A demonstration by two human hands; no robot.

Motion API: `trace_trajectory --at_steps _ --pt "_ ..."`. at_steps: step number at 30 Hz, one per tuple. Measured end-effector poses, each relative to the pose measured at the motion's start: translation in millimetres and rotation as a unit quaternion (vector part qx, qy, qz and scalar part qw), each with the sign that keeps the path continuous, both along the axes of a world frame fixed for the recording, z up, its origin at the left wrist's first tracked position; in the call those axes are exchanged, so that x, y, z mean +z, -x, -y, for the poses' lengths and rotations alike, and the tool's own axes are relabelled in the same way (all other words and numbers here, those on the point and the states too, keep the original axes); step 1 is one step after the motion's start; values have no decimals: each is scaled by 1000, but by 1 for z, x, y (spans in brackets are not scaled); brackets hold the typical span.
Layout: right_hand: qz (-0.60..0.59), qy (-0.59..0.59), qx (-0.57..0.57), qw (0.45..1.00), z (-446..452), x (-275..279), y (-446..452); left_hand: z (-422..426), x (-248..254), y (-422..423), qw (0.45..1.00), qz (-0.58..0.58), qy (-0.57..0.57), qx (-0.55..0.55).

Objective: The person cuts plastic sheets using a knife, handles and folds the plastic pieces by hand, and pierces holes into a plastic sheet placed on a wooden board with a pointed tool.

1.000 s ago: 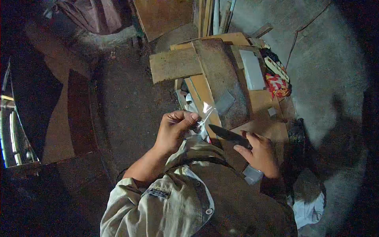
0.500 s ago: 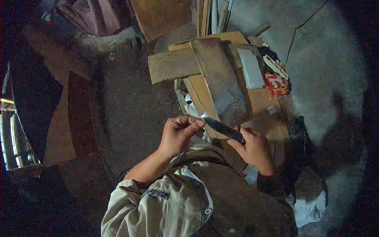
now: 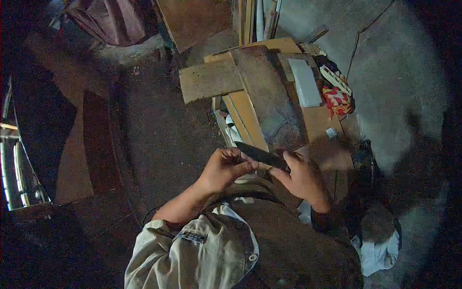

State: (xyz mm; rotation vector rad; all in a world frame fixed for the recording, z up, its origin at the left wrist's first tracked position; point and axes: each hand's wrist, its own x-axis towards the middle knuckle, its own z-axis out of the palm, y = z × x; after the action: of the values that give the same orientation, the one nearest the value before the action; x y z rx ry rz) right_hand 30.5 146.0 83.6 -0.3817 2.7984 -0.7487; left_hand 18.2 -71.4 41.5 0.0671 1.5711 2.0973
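My right hand (image 3: 303, 178) is closed around the rear part of a dark, flat knife (image 3: 260, 155), whose pointed blade slants up and left. Just beside the blade, my left hand (image 3: 224, 168) is closed in a pinch, thumb pointing toward my right hand. A short pale strip (image 3: 263, 166) shows below the blade between the two thumbs; what it is I cannot tell. The left fingertips are partly hidden behind the blade, so I cannot say whether they touch it. Both hands are held close in front of my body, above my lap.
Ahead lies a low bench of boards (image 3: 211, 79) with a dark worn pad (image 3: 269, 91) on it. To its right are a white rectangular piece (image 3: 305, 84) and a red-and-yellow cloth (image 3: 337, 101). A large brown panel (image 3: 197, 21) leans at the back. White cloth (image 3: 380, 255) lies lower right.
The knife has turned flatter, and its tip has moved left and over my left fingers. My left hand has come closer to my right, and the pale strip now shows between them.
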Motion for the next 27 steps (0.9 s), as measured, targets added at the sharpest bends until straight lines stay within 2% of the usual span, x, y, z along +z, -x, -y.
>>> trace_trajectory --at_steps 3,5,11,12,13,16,18,19,21,22,23,25,27 --pt "25 -34 5 999 4 7 3 0 -3 -1 1000 -5 -12 -13" --pt "18 48 27 998 3 7 5 1 4 0 998 -3 13 -59" --pt "-31 72 84 993 -2 -2 9 7 -10 -4 997 -26 -33 -72" --pt "10 24 84 996 2 16 12 8 -10 -4 996 -29 -50 -65" --pt "10 24 84 996 0 13 12 10 -6 -4 996 -29 -49 -65" --pt "-49 49 103 992 -12 7 14 19 1 -2 994 24 -38 -96" --pt "-67 4 -67 996 -18 12 17 25 -6 1 989 -4 -28 -144" --pt "-67 5 -67 995 -23 9 19 25 -8 1 989 -4 -28 -144" --pt "-139 103 -131 976 -30 1 26 21 -9 -1 996 -1 -75 -57" --pt "9 179 -148 973 -21 14 24 18 -6 2 998 9 -53 -36" --pt "53 324 -145 933 -15 -7 17 12 -6 2 998 8 -54 -36" --pt "150 459 -110 869 10 -18 5 0 -6 4 988 49 -124 80" --pt "206 398 -58 892 22 -21 -1 -5 0 6 989 42 -118 82"
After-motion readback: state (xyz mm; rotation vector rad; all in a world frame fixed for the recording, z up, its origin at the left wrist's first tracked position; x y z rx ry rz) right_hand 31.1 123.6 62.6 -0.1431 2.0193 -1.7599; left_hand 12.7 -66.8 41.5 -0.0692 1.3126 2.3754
